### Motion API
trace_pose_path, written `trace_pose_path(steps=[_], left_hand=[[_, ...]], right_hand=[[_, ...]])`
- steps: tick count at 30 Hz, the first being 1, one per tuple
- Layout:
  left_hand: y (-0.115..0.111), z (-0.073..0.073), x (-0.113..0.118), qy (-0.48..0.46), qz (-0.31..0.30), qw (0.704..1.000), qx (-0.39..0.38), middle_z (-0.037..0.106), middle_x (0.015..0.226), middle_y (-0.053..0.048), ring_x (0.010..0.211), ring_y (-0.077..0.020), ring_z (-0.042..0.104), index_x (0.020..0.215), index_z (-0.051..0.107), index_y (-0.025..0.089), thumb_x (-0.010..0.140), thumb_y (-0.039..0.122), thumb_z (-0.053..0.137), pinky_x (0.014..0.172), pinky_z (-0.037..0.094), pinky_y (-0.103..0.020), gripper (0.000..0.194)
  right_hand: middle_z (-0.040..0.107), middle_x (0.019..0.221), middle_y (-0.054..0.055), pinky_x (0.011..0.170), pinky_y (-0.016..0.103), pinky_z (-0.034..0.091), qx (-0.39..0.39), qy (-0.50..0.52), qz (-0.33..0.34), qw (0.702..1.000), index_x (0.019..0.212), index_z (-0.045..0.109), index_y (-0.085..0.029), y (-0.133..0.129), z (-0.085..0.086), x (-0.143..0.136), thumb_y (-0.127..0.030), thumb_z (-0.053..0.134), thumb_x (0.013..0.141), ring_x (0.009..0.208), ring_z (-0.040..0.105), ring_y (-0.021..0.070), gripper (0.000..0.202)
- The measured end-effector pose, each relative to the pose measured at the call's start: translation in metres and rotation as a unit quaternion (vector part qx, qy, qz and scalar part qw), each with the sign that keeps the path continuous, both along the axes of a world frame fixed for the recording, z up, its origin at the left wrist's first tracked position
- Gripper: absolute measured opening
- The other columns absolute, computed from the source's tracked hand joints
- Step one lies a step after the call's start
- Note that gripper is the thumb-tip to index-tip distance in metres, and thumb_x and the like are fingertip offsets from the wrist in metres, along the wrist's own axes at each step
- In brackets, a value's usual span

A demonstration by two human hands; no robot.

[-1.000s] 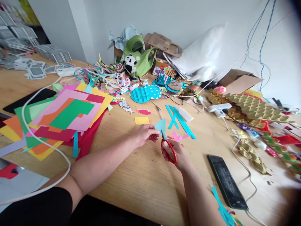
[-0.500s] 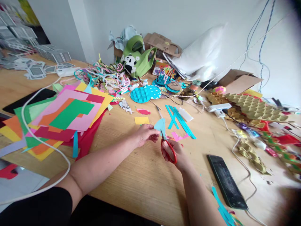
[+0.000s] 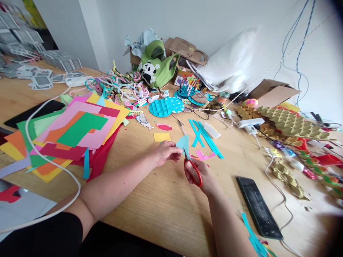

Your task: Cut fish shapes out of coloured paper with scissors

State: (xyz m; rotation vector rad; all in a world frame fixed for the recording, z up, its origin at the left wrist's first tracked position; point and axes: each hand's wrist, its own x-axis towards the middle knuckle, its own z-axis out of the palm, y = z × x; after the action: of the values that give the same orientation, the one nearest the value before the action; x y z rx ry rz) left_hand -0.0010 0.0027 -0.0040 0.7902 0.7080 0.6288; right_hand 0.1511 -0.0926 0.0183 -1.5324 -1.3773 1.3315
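Between the fingertips of my left hand (image 3: 169, 152) is a small light-blue piece of paper (image 3: 182, 143), roughly triangular. My right hand (image 3: 201, 175) grips red-handled scissors (image 3: 197, 174), and their blades meet the lower edge of that paper. Both hands are held above the wooden table. Just beyond them lie a yellow paper rectangle (image 3: 162, 137), pink paper scraps (image 3: 204, 155) and long turquoise strips (image 3: 207, 137). A pink-and-red oval cut-out (image 3: 164, 126) lies farther back.
Coloured paper sheets (image 3: 80, 130) are piled at left, crossed by a white cable (image 3: 53, 162). A phone (image 3: 258, 207) lies at right, near egg-carton pieces (image 3: 292, 121). Pipe cleaners (image 3: 118, 85), a green bag (image 3: 158, 66) and a glue bottle (image 3: 212, 130) are farther back.
Almost nothing differs. The whole view has shifted very slightly, while both hands keep the light-blue paper and the scissors in nearly the same pose.
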Motion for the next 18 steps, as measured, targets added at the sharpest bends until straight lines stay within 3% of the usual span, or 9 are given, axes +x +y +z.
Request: trace_pose_path(steps=[18], left_hand=[[0.0005, -0.002, -0.0008, -0.02, -0.011, 1.0, -0.008, 0.061, 0.056, -0.002, 0.049, -0.0091, 0.055, 0.064, 0.062, 0.011, 0.061, 0.021, 0.081, 0.05, 0.039, -0.023, 0.021]], right_hand=[[0.053, 0.053, -0.001, 0.04, 0.022, 0.031, 0.013, -0.002, 0.021, 1.0, 0.062, 0.048, -0.019, -0.0026, -0.0053, 0.0033, -0.071, 0.055, 0.085, 0.041, 0.047, 0.0092, 0.057]])
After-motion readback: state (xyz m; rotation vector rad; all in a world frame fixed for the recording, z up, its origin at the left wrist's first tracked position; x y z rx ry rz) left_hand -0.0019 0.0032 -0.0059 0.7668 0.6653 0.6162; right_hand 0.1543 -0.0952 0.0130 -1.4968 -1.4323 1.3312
